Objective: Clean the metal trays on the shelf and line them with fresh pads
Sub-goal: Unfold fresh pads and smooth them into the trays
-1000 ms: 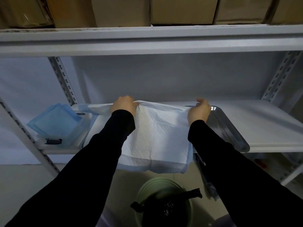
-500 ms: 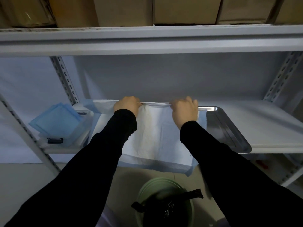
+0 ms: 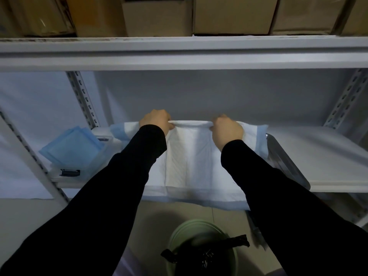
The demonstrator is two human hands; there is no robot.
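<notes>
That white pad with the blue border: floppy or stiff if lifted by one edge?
Likely floppy: the pad bunches between the left hand and right hand, and its front edge droops past the shelf. Probably light, thin sheet. It may snag the tray rim.

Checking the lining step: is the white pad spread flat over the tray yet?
Not yet flat. Both hands bunch the pad's far edge, and its near edge overhangs the shelf.
</notes>
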